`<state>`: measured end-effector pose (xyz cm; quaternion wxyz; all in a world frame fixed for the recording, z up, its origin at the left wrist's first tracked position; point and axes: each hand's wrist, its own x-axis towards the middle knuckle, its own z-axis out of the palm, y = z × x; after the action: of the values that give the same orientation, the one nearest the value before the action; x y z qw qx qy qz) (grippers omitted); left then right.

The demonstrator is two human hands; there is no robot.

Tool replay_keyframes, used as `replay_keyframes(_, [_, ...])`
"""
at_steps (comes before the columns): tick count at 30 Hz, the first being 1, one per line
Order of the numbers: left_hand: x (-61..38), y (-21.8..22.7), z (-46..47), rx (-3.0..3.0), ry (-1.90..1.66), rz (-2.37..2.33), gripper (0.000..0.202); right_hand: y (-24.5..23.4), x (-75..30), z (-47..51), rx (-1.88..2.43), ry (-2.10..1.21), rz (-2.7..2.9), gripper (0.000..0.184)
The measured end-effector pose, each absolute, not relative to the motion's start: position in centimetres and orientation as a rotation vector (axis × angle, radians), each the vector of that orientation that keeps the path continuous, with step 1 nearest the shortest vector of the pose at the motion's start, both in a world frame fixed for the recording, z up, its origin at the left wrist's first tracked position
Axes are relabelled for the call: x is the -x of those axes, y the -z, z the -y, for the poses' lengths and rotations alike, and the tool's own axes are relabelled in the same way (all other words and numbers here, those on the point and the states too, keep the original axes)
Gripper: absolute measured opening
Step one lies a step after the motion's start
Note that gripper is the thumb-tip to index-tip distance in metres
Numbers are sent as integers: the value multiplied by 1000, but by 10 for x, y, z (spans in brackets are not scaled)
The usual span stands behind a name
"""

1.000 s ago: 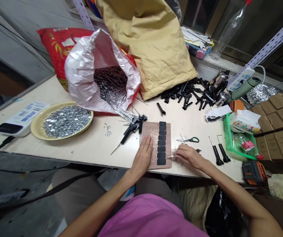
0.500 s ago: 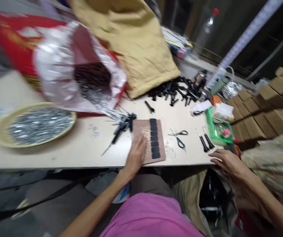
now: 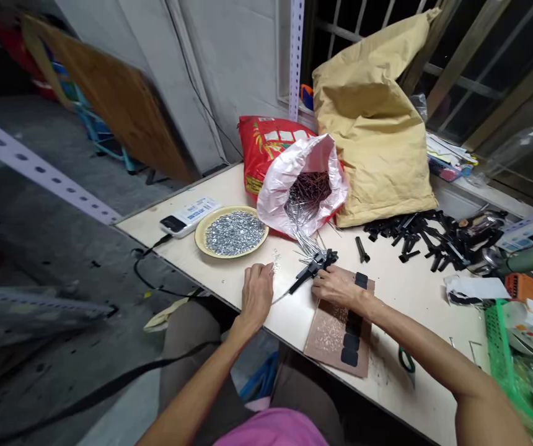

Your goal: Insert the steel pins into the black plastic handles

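Note:
My left hand rests on the table with its fingers curled together beside a few tiny shiny pieces; whatever is between its fingertips is hidden. My right hand reaches across a brown board, fingers bent together at its far left corner. Next to those fingertips lies a cluster of black plastic parts with thin metal rods; I cannot make out what the fingers hold. A row of black pads runs along the board, partly covered by my right forearm, and small light bits lie beside them.
A yellow dish holds many small metal pieces, near a white device. Behind stand an open red bag of metal rods and a tan sack. Loose black parts, green-handled scissors and a green basket are rightward.
The view has swung left. My left hand has left the board for the tiny pieces; my right hand has come from the table's right side to the black parts.

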<state>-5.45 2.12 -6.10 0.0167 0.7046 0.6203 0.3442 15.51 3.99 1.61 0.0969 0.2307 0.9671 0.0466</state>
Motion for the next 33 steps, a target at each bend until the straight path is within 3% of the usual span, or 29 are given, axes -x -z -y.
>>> replay_keyframes(13, [52, 57, -40, -2413, -716, -1899, 29, -2, -173, -73, -601, -152, -2844, 21])
replay_keyframes(20, [52, 51, -38, -2299, -800, -1876, 25, 6, -172, -83, -764, -123, -2920, 20])
replay_keyframes(24, [52, 41, -38, -1815, -1077, -1703, 17, 6, -166, -88, -709, -185, -2897, 24])
replay_keyframes(28, [49, 27, -35, -951, -1133, -1327, 28, -11, -163, -82, -708, -187, -3112, 32])
replay_keyframes(33, [35, 7, -28, -316, -1154, -982, 38, -31, -149, -43, -1267, 66, -3342, 34])
